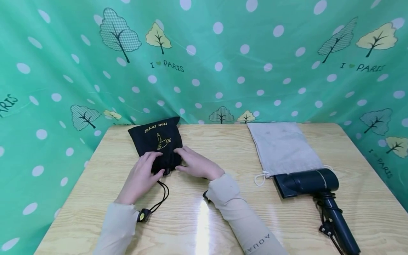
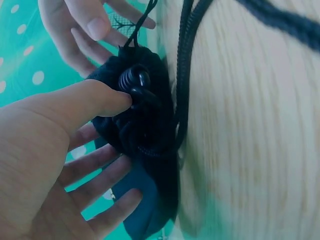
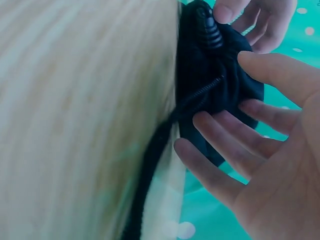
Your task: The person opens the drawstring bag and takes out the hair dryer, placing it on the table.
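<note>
A black drawstring bag (image 1: 156, 132), with "Hair Dryer" and a dryer picture in yellow, lies at the table's left, its gathered mouth toward me. My left hand (image 1: 138, 179) rests at the bag's left side. In the left wrist view its thumb touches the mouth near the ribbed cord lock (image 2: 134, 79), and its fingers extend loosely along the bag. On the other side my right hand (image 1: 197, 163) touches the bag with loosely extended fingers. Black cord (image 1: 166, 194) trails from the mouth onto the table.
At the right lies a black hair dryer (image 1: 309, 182) with its cable (image 1: 326, 212) wound around the handle. Behind it is a flat pale grey drawstring bag (image 1: 283, 148) with white cords. A green patterned curtain (image 1: 216, 81) hangs behind the wooden table (image 1: 220, 141).
</note>
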Tool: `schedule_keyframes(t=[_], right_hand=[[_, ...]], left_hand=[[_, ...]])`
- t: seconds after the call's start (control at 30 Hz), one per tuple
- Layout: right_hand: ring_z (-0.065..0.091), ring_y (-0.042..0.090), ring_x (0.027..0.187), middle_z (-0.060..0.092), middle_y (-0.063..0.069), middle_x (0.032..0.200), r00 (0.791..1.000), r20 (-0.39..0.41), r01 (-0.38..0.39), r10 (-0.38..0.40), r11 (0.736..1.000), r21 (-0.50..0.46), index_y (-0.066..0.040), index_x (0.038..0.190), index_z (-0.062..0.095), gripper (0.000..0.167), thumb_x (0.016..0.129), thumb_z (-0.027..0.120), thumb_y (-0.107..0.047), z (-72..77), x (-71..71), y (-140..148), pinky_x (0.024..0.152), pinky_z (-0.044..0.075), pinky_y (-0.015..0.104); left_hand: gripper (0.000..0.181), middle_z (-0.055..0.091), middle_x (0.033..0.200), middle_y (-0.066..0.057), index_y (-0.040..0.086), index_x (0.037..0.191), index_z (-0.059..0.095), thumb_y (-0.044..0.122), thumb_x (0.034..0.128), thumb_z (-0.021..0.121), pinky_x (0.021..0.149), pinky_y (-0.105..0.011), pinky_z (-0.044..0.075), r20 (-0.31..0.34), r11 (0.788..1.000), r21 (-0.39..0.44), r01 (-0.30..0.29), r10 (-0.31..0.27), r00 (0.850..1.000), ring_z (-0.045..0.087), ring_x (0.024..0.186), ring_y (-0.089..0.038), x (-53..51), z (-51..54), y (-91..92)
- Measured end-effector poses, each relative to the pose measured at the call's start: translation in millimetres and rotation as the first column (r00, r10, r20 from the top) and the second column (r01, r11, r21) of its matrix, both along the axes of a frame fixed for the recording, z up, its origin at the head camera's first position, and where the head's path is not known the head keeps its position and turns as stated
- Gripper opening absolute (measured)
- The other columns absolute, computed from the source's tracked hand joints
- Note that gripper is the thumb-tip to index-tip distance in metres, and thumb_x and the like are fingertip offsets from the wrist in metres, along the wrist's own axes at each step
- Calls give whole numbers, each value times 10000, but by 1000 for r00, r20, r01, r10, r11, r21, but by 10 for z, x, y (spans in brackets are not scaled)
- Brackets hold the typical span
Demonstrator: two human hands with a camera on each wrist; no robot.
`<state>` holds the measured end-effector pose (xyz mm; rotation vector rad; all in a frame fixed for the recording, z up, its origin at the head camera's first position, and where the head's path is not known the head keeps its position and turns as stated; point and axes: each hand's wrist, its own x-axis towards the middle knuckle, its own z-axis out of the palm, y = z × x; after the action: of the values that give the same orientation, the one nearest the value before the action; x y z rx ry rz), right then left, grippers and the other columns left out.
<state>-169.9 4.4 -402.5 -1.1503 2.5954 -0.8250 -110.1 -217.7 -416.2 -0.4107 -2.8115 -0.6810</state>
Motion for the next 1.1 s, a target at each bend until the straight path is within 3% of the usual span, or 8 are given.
schedule_keyframes(t=[0.23,0.5,0.7,0.87,1.1], right_hand=[[544,201,1231,546,89,1332,997,-56,61,-58,997,43,-55,1392,496,494,977,642,-279,-53,33,-105,1061,451,325],[604,194,1141,608,50,1251,973,-143,191,-181,980,57,-106,1360,549,470,964,654,-336,-65,108,-250,928,533,360],[618,187,1028,609,54,1186,967,-147,214,-206,976,42,-98,1329,557,500,920,715,-339,-62,115,-255,854,543,357],[622,167,933,603,24,1083,963,-160,227,-218,973,40,-90,1184,575,396,917,716,-346,-76,112,-241,779,537,324],[571,145,804,544,-18,953,957,-183,240,-227,969,55,-112,1044,589,293,918,715,-345,-95,106,-251,664,497,297]], left_hand=[[468,574,1216,-116,57,1288,535,198,888,733,920,-528,492,83,998,21,-54,52,995,583,1123,-307,3,-42,-65],[368,665,1071,-121,73,1193,553,211,896,721,855,-510,503,138,996,42,-75,68,988,635,1005,-291,-7,-48,-137],[337,676,1063,-120,79,1164,565,214,896,720,843,-510,504,147,995,39,-87,80,986,645,992,-297,-19,-40,-130],[291,682,1042,-113,62,1083,599,242,895,727,843,-495,509,145,995,36,-91,85,986,648,966,-290,-17,-55,-109],[199,677,973,-73,80,973,643,233,886,735,795,-463,506,89,998,20,-63,61,994,638,885,-253,-27,-74,-116]])
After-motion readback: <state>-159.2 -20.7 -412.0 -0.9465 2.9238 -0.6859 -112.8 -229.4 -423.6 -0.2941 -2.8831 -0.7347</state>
